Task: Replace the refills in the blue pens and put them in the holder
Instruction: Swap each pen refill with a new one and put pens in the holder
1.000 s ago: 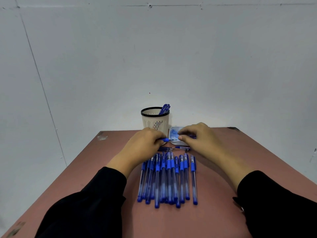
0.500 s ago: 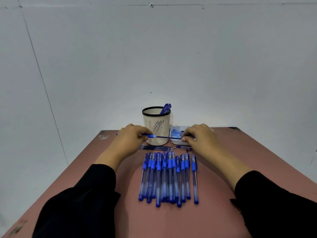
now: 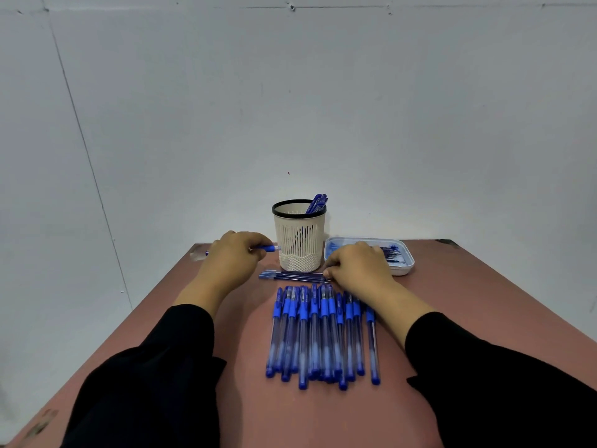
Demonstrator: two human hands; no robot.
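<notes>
Several capped blue pens [image 3: 319, 334] lie side by side in a row on the reddish table [image 3: 226, 399]. My left hand [image 3: 232, 263] grips a blue pen barrel [image 3: 269, 248] left of the cream mesh holder [image 3: 298, 240], which holds a few blue pens [image 3: 318, 203]. My right hand [image 3: 358, 270] rests at the right end of a few thin refills [image 3: 290, 275] lying crosswise in front of the holder, its fingertips on them. Whether it pinches one is hidden.
A shallow white tray [image 3: 403, 270] with blue refills and small parts sits right of the holder, partly behind my right hand. A white wall stands close behind the table's far edge. The table's left edge runs diagonally near my left sleeve.
My hands have pulled apart: the left took the pen barrel leftward past the holder, and the right came down with the drawn-out refill to the loose refills on the table.
</notes>
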